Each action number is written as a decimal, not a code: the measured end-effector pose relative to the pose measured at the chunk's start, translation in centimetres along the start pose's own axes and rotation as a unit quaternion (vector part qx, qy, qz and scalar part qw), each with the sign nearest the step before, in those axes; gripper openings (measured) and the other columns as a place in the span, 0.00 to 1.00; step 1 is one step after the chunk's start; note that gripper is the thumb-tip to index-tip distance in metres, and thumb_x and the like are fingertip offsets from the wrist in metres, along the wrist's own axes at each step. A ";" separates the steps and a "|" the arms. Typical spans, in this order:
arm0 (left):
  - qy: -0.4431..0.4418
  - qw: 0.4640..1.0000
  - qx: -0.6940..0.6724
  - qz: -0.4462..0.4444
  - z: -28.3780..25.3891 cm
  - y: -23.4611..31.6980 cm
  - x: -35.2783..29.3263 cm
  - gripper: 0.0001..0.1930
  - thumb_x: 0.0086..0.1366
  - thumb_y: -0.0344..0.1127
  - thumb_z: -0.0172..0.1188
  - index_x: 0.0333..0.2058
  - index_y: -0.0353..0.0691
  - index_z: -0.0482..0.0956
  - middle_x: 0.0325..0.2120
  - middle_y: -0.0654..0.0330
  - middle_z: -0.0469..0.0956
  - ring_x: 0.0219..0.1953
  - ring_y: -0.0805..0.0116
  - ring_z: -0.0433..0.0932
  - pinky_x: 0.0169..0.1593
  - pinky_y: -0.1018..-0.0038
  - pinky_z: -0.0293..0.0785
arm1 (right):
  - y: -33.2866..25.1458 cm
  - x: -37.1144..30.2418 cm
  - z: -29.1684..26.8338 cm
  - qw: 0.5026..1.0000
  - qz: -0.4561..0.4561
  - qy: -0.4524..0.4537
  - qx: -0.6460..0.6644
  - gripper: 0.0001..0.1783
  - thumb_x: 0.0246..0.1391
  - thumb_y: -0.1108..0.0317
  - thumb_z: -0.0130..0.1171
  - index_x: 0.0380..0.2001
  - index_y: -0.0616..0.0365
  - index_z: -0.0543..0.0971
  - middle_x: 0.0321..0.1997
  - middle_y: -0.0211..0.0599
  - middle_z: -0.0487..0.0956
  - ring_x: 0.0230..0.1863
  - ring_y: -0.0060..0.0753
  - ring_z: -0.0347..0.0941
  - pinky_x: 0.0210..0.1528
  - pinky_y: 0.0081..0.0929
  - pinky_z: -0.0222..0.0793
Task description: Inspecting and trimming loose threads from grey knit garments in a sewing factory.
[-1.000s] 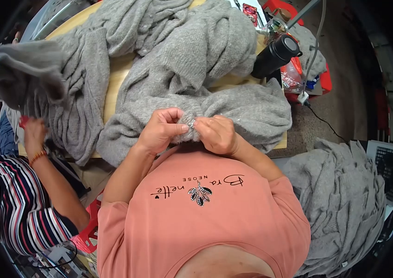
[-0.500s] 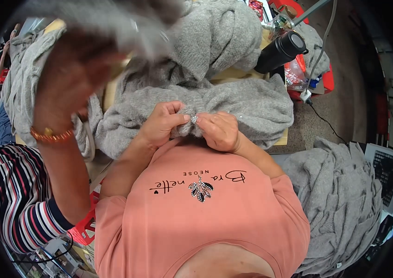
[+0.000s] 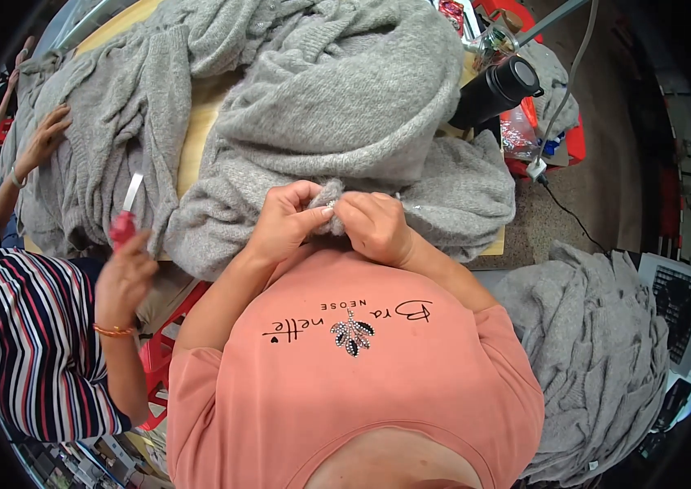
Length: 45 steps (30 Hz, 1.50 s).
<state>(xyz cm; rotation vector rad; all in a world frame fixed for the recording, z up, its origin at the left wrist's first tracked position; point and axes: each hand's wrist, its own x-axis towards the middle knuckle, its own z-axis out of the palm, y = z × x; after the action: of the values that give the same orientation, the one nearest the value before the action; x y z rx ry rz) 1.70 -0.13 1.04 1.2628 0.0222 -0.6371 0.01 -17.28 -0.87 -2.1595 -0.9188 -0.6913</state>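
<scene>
In the centre of the frame, the left hand (image 3: 287, 222) grasps a grey knit garment (image 3: 227, 213), pinching a small fold of it between thumb and forefinger. The right hand (image 3: 375, 228) is just beside it, fingers curled in and closed on the same gathered fold; a few glittering spots show in the knit between the two. The garment lies across the near edge of a pale wooden table (image 3: 200, 122), spreading to both sides of the hands, directly in front of the person's salmon-pink shirt (image 3: 354, 391). Above the hands, a large heap of grey knitwear (image 3: 345, 90) overlaps it, and more grey knit pieces (image 3: 105, 130) lie in folds at the upper left. There, a co-worker in a striped top (image 3: 48, 350) rests one open hand (image 3: 46, 140) on the cloth; the co-worker's other hand (image 3: 125, 277), blurred, grips a tool (image 3: 127, 220) with a red handle and a pale strip at its end. At the upper right, a black bottle (image 3: 492, 94) stands tilted in view beside the heap, near a red container (image 3: 575, 145) and a grey cable (image 3: 578, 61). A pile of grey knits (image 3: 586, 359) fills the lower right, next to a dark keyboard (image 3: 678, 308).
</scene>
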 end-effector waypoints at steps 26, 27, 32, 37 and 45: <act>0.158 0.769 0.464 0.410 0.0 -2.0 0.3 0.06 0.46 0.19 0.56 0.25 0.35 0.76 0.19 0.54 0.74 0.20 0.61 0.73 0.24 0.74 0.69 | 0.4 0.7 1.5 0.952 0.267 -0.038 0.144 0.04 0.36 0.76 0.51 0.21 0.61 0.69 0.20 0.46 0.71 0.22 0.50 0.70 0.23 0.40 0.64; 0.152 0.788 0.442 0.399 0.5 -2.1 0.2 0.07 0.46 0.19 0.56 0.26 0.35 0.76 0.20 0.53 0.74 0.20 0.59 0.74 0.25 0.72 0.70 | 0.2 0.4 1.5 0.960 0.253 -0.023 0.116 0.04 0.36 0.77 0.51 0.21 0.60 0.69 0.19 0.45 0.71 0.21 0.49 0.69 0.22 0.39 0.64; 0.151 0.789 0.450 0.391 0.5 0.0 0.6 0.05 0.47 0.22 0.56 0.26 0.34 0.76 0.21 0.52 0.75 0.23 0.58 0.75 0.27 0.71 0.71 | 1.1 1.3 0.9 0.980 0.168 0.083 0.061 0.09 0.36 0.80 0.51 0.26 0.61 0.73 0.20 0.43 0.72 0.21 0.45 0.70 0.22 0.32 0.66; 0.169 0.906 0.342 0.183 -2.6 0.9 1.0 0.05 0.49 0.25 0.58 0.27 0.35 0.78 0.20 0.55 0.76 0.21 0.71 0.74 0.26 0.77 0.68 | 4.7 0.8 -2.1 0.944 0.324 0.050 0.043 0.11 0.40 0.81 0.47 0.29 0.62 0.75 0.19 0.37 0.73 0.18 0.24 0.66 0.22 0.21 0.62; 0.063 0.973 0.184 0.121 0.0 1.6 1.0 0.03 0.51 0.26 0.60 0.26 0.32 0.79 0.16 0.71 0.72 0.20 0.86 0.65 0.21 0.85 0.61 | 1.3 2.5 -1.4 0.963 0.219 -0.035 0.154 0.05 0.41 0.79 0.53 0.26 0.65 0.74 0.22 0.36 0.72 0.26 0.35 0.69 0.31 0.29 0.64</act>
<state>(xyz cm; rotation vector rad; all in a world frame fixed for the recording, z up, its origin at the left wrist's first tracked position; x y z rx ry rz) 3.26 -0.33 2.10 1.6334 -0.1495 -0.3571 2.29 -17.98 1.24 -2.0138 -0.5110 -0.2368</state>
